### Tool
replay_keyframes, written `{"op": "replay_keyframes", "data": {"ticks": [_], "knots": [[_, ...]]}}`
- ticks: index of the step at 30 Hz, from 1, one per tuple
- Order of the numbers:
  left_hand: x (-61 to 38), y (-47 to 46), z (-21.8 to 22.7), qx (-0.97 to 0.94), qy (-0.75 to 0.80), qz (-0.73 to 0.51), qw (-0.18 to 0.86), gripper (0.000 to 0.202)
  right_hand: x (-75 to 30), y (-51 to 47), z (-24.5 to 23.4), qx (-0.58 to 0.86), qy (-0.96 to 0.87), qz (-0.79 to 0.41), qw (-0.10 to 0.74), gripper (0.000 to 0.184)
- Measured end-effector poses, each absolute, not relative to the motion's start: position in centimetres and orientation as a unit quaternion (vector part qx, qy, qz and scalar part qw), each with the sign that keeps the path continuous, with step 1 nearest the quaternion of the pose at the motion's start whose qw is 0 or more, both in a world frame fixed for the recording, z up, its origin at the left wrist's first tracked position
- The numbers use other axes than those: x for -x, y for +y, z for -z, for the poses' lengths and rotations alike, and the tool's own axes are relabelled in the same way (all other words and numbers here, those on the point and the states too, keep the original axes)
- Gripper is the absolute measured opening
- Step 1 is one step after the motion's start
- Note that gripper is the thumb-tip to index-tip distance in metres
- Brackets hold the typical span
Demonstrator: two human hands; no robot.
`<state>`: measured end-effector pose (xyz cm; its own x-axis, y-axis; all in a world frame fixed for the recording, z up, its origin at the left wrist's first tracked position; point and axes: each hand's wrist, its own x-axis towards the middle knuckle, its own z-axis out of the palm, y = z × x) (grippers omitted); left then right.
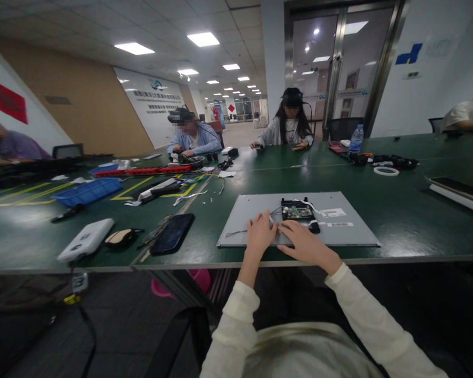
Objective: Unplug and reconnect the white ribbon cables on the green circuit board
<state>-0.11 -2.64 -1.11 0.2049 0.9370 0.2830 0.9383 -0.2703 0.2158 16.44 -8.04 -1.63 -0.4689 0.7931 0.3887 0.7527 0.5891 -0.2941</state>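
Note:
A flat grey metal panel (362, 237) lies on the table in front of me, and a green circuit board (298, 212) in a black frame sits on its upper middle. My left hand (260, 232) is closed over thin grey cables (236, 232) that show on both sides of it. Close beside it, my right hand (306, 242) rests low over the panel with bent fingers, their tips near the left hand's. What lies between the fingertips is too small to make out. Next to the right hand is a small black part (314, 227). White labels (332, 212) mark the panel's right side.
Left of the panel lie a dark phone (173, 234), a computer mouse (121, 238) and a white device (85, 240). A blue tray (89, 192) stands farther left. Across the table sit two people; a water bottle (356, 139) and a white ring (386, 171) are toward the right.

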Motion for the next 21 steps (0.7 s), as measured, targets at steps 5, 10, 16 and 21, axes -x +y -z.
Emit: {"op": "replay_keyframes", "data": {"ticks": [5, 10, 16, 21], "knots": [[0.2, -2.6, 1.0, 0.764, -0.605, 0.224, -0.010, 0.052, -16.5, -7.5, 2.3, 0.456, -0.857, -0.065, 0.232, 0.057], [0.3, -2.3, 0.8, 0.748, -0.590, 0.304, 0.002, 0.049, -16.6, -7.0, 2.3, 0.453, -0.859, -0.068, 0.230, 0.055], [0.4, -2.7, 0.5, 0.727, -0.578, 0.369, 0.038, 0.046, -17.0, -5.5, 2.3, 0.482, -0.848, -0.072, 0.209, 0.057], [0.5, -3.0, 0.3, 0.727, -0.582, 0.363, 0.020, 0.045, -17.6, -4.1, 2.1, 0.538, -0.816, -0.086, 0.193, 0.055]]}}
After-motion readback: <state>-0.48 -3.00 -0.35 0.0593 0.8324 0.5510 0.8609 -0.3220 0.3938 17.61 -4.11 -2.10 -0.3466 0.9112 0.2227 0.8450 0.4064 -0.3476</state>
